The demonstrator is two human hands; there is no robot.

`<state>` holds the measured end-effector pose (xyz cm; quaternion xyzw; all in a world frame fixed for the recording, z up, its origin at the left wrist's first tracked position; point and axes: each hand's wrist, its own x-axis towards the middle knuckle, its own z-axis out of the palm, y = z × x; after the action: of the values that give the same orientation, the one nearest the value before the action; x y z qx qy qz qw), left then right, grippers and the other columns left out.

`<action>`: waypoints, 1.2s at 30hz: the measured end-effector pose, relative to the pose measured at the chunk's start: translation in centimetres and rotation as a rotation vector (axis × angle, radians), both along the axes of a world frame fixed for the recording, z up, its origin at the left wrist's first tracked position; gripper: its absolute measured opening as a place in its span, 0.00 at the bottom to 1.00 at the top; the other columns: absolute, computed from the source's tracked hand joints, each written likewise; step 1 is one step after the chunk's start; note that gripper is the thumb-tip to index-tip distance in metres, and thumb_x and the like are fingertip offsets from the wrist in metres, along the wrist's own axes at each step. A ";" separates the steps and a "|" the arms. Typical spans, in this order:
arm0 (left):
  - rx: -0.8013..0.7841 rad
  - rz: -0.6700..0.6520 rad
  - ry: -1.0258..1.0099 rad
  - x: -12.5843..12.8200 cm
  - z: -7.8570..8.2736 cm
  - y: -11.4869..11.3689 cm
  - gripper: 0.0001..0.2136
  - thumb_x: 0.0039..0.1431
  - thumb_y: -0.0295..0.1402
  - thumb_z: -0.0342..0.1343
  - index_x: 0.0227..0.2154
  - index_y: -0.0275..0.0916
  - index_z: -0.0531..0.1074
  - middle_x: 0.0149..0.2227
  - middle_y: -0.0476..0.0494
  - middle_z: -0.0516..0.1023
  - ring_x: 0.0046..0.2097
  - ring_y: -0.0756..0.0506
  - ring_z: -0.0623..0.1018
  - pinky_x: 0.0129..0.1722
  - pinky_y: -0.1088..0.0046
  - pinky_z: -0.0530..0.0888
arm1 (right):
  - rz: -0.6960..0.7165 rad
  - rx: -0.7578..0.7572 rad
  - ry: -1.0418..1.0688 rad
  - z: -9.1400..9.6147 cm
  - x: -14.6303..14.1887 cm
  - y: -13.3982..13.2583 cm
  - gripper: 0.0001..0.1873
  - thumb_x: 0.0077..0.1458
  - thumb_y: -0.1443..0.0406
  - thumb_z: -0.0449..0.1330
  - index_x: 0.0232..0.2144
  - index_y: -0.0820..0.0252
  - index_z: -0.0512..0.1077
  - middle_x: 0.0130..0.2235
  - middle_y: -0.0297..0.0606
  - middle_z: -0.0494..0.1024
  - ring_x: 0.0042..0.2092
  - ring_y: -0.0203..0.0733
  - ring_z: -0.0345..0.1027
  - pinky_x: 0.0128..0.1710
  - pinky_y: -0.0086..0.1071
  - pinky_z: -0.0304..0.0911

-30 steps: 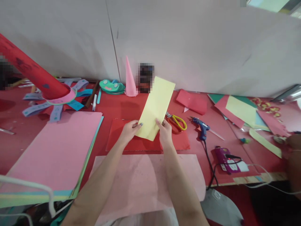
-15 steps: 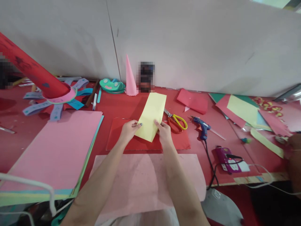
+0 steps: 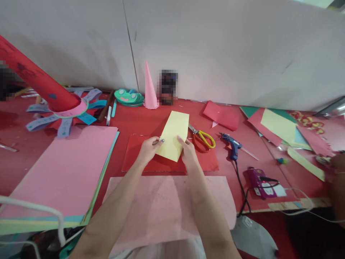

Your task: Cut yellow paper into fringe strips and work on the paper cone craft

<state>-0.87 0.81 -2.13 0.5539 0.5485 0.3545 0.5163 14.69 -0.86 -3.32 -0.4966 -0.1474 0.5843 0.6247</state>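
Between my two hands is a yellow sheet of paper, tilted up over a red sheet on the table. My left hand pinches its lower left edge, the thumb on top. On the other side my right hand grips the right edge, with the thumb on the paper's face and the fingers behind it. Just right of the paper lie scissors with yellow and orange handles. A pink paper cone stands upright near the wall.
A blue glue gun lies to the right, its cord running past a purple power strip. Stacked pink paper covers the left side, below a red tube. Someone's arm shows at the right edge.
The yellow paper's far edge has come down and nearer to me, so the sheet looks shorter. Both hands keep their hold, and the things around them stay put.
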 end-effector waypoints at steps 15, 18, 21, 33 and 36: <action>-0.107 0.015 -0.253 0.8 0.5 -0.2 0.16 0.42 0.45 0.63 0.28 0.37 0.73 0.31 0.44 0.79 0.34 0.44 0.78 0.37 0.62 0.78 | -0.166 0.132 0.003 0.0 -0.6 0.1 0.18 0.38 0.60 0.70 0.34 0.62 0.74 0.41 0.42 0.80 0.45 0.46 0.74 0.43 0.37 0.73; -0.081 0.058 -0.248 0.8 0.2 -0.2 0.15 0.44 0.45 0.62 0.27 0.37 0.73 0.30 0.45 0.78 0.33 0.44 0.79 0.38 0.61 0.77 | -0.088 0.086 0.019 -0.1 -1.2 -0.1 0.19 0.37 0.61 0.70 0.33 0.63 0.74 0.40 0.43 0.80 0.42 0.47 0.75 0.41 0.38 0.74; -0.076 0.079 -0.243 0.7 0.2 -0.1 0.15 0.44 0.45 0.62 0.26 0.37 0.72 0.29 0.45 0.78 0.33 0.43 0.79 0.38 0.61 0.77 | -0.090 0.054 -0.001 -0.1 -1.6 -0.2 0.20 0.35 0.62 0.71 0.34 0.64 0.75 0.40 0.43 0.80 0.40 0.47 0.76 0.39 0.37 0.74; -0.092 0.076 -0.253 0.6 0.2 0.0 0.17 0.42 0.46 0.63 0.26 0.36 0.72 0.29 0.45 0.79 0.31 0.45 0.79 0.36 0.65 0.78 | -0.105 0.043 -0.030 -0.1 -1.7 -0.3 0.22 0.36 0.60 0.71 0.35 0.65 0.75 0.40 0.43 0.80 0.39 0.46 0.76 0.39 0.36 0.75; -0.098 0.082 -0.258 0.6 0.3 -0.1 0.17 0.41 0.46 0.64 0.26 0.36 0.72 0.28 0.46 0.79 0.30 0.45 0.78 0.36 0.65 0.78 | -0.098 0.045 -0.031 -0.2 -1.6 -0.3 0.21 0.37 0.60 0.71 0.35 0.65 0.75 0.40 0.44 0.80 0.39 0.46 0.76 0.38 0.35 0.75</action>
<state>-0.24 0.72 -1.79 0.4550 0.5162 0.4166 0.5940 13.04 -1.19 -3.52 -0.4983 -0.1456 0.5417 0.6612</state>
